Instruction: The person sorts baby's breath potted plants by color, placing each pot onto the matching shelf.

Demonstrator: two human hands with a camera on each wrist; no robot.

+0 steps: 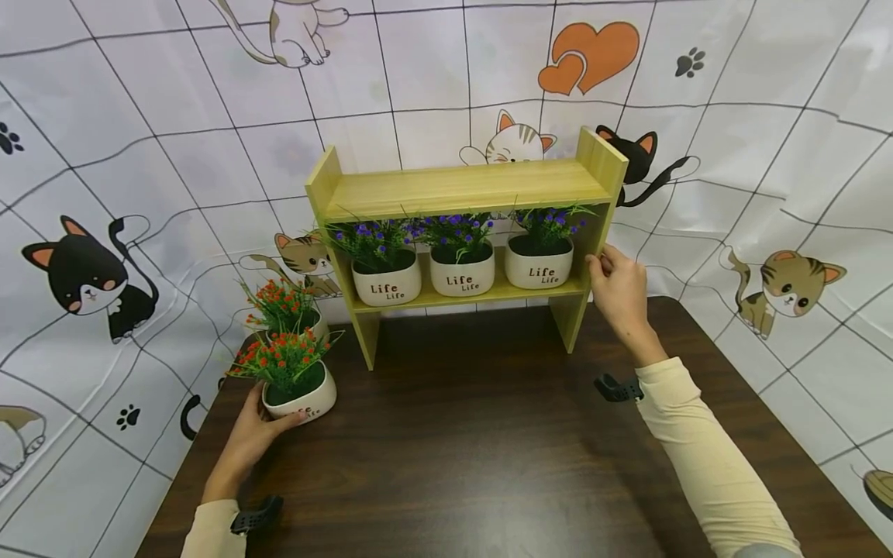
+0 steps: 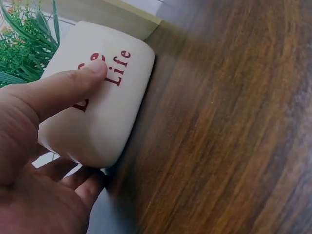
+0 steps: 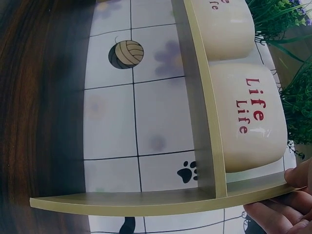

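Observation:
My left hand [image 1: 253, 435] grips a white flowerpot [image 1: 307, 395] with red-orange flowers at the table's left side. Its thumb [image 2: 73, 85] lies across the red "Life" lettering, and the other fingers curl round the pot's far side. Behind this pot stands another pot [image 1: 319, 325] of red-orange flowers, partly hidden. My right hand [image 1: 621, 294] pinches the right side panel of a light wooden two-tier shelf [image 1: 460, 186], thumb on the panel's front edge. Three white pots [image 1: 462, 273] with purple flowers stand in a row on the shelf's lower board.
The shelf stands at the back of a dark wooden table [image 1: 488, 449]. A white tiled-pattern sheet [image 1: 767, 155] with cartoon cats hangs behind and at both sides. Each wrist wears a black strap [image 1: 617, 387].

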